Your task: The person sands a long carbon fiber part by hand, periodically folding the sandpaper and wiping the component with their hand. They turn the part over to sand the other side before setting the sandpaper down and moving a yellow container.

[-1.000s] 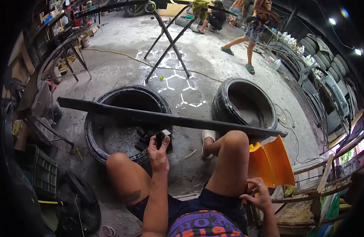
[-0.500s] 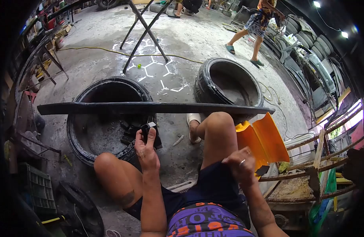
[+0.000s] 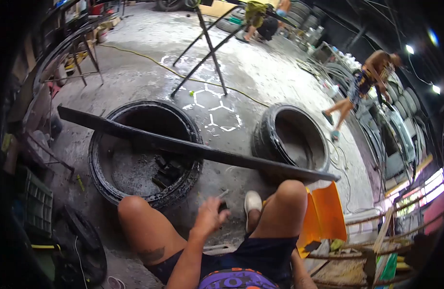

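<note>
My left hand (image 3: 210,217) is between my knees, fingers curled around a small black block (image 3: 223,207), partly hidden and slightly blurred. Only the forearm of my right arm shows, beside my right thigh; the hand itself is hidden behind the leg. In front of my knees, a long black strip (image 3: 210,153) rests slantwise across two tires, its left end farther away. Several small black pieces (image 3: 169,172) lie inside the left tire (image 3: 97,168). The right tire (image 3: 266,137) stands beyond my right knee.
An orange folded panel (image 3: 323,214) with a dark patch is by my right knee. Crossed metal legs of a stand (image 3: 211,50) rise beyond the tires, near a yellow cable (image 3: 145,57). A person (image 3: 366,79) is at the right; another crouches at the back.
My left hand has moved right with the black block. My right hand has dropped out of sight behind my thigh. The view has tilted, and the person at right has moved farther right.
</note>
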`<state>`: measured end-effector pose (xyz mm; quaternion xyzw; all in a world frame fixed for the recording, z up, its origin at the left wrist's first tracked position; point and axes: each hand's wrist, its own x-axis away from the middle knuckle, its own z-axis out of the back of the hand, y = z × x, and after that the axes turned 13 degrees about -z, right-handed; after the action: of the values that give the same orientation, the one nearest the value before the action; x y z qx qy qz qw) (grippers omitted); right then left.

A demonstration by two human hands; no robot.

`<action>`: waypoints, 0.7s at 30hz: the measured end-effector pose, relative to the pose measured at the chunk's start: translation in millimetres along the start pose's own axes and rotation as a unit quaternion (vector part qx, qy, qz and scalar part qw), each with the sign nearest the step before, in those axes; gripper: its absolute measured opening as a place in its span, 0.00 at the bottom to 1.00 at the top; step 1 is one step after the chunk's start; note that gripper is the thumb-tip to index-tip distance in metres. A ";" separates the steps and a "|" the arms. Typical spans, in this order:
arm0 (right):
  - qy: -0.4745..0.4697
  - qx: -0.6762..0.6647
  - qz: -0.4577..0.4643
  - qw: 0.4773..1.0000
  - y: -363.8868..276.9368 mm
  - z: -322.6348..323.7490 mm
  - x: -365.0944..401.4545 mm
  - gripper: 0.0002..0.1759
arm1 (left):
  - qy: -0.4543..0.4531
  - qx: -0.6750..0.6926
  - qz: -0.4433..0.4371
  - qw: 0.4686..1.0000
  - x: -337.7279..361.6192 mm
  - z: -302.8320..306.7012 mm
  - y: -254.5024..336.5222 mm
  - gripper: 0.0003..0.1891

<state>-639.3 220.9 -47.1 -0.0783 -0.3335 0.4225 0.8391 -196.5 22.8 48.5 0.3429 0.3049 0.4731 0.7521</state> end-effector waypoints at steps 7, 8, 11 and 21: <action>-0.168 -0.014 -0.104 0.980 -85.2 6.4 45.3 0.17 | -0.321 0.029 0.057 0.945 3.9 -65.4 -37.4 0.26; -0.179 -0.010 -0.109 0.978 -86.9 8.1 45.3 0.17 | -0.333 0.024 0.064 0.940 -0.8 -64.3 -38.8 0.26; -0.204 0.002 -0.112 0.973 -96.1 12.6 31.5 0.17 | -0.325 -0.006 0.143 0.935 -16.1 -60.5 -39.6 0.24; -0.267 0.048 -0.098 0.957 -130.2 33.2 -7.3 0.16 | -0.198 0.119 0.133 0.964 -60.2 -68.5 -4.1 0.22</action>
<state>-577.7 128.3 28.5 0.1110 -0.5310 0.3589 0.7595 -270.1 -18.4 13.6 0.5546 0.1556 0.4511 0.6817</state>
